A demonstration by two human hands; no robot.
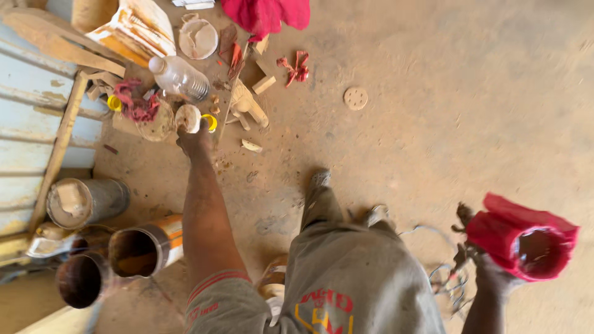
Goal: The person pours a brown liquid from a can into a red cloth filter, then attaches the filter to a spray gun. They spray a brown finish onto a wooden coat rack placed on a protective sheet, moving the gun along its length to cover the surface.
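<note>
My left hand (193, 137) reaches down to the dirt floor and grips a small round pale container (187, 117) beside a yellow cap (211, 122). A clear plastic bottle (179, 78) lies just beyond it. My right hand (492, 275) is at the lower right, holding a red cloth (520, 238) wrapped around a round cup-like object with its opening showing. Bent wire (447, 278) hangs near that hand. My legs in dusty grey trousers (352, 266) fill the bottom centre.
Several open metal cans (83, 201) stand at the lower left by a blue-painted wooden structure (31, 117). Wood scraps, a carved wooden piece (246, 102), a round white lid (198, 38), a sanding disc (355, 98) and red rags (266, 13) litter the floor.
</note>
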